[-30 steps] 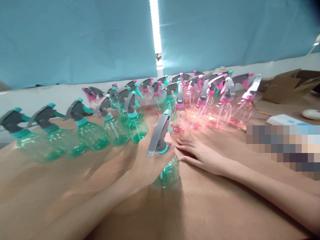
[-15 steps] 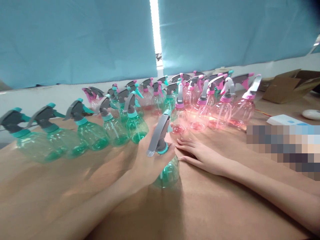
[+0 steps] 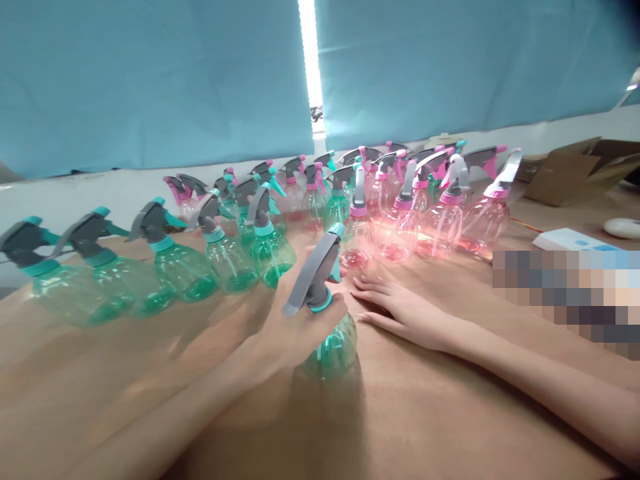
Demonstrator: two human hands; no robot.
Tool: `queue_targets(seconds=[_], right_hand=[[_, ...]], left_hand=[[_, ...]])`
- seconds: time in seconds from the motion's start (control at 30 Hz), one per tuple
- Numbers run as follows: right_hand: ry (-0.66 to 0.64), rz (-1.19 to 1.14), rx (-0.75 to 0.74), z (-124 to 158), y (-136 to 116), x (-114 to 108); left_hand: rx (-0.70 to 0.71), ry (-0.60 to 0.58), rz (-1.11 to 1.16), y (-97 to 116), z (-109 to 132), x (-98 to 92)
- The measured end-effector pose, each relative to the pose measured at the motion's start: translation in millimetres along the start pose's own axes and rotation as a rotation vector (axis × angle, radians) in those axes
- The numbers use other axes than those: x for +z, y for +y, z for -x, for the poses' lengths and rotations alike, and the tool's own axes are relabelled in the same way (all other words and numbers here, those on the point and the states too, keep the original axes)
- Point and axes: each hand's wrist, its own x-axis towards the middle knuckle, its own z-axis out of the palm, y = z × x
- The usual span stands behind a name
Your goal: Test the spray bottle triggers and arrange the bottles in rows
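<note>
My left hand is wrapped around a green spray bottle just under its teal collar. The bottle has a grey and teal trigger head and leans a little; the hand hides part of its body. To the right of it, my right hand lies flat on the brown tabletop, fingers stretched out and holding nothing. Past my right fingertips stands a pink spray bottle. Beyond my left hand is another green spray bottle.
More green spray bottles stand in a row at the left. Several pink ones stand at the back right. An open cardboard box, a white and blue object and a white rounded object are on the right. Blue curtains hang behind.
The green spray bottle in my left hand has tilted, its head shifting slightly left and down. My right hand has stayed in place.
</note>
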Motion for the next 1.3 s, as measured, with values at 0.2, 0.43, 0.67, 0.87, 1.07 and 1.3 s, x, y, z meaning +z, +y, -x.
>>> queue_targets(seconds=[0.2, 0.43, 0.67, 0.87, 1.07, 1.3], right_hand=[[0.007, 0.010, 0.001, 0, 2, 2], [0.044, 0.014, -0.023, -1, 2, 2], [0.043, 0.018, -0.050, -1, 3, 2], [0.057, 0.007, -0.059, -1, 2, 3], [0.197, -0.157, 0.016, 9, -6, 2], [0.343, -0.320, 0.051, 26, -35, -1]], left_hand=[[0.006, -0.009, -0.049, -2, 1, -2.0], [-0.006, -0.013, 0.046, -2, 1, 0.8], [-0.029, -0.012, 0.111, 1, 2, 5.1], [0.027, 0.038, 0.143, -2, 4, 9.3], [0.070, 0.062, 0.199, -6, 8, 12.3], [0.043, 0.050, 0.241, -10, 2, 14.6]])
